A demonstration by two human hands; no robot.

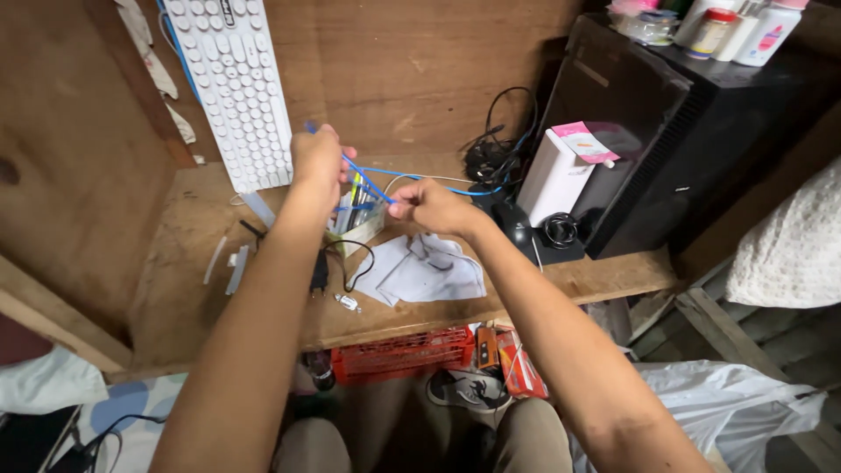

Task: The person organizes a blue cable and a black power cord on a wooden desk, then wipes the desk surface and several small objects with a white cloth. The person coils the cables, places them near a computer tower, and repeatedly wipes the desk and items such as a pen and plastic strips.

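A thin blue cable is stretched between both hands above a wooden desk. My left hand is closed around one end of it, raised near the lower edge of a white keyboard that leans against the back wall. My right hand pinches the cable a little lower and to the right. From there the cable runs on toward a tangle of black wires. Below the hands lie a crumpled white cloth and a small clear container with pens.
A black computer tower stands at the right with bottles on top, a white box beside it. A small black adapter and cord lie on the desk. Under the desk sit a red crate, a shoe and a white plastic bag.
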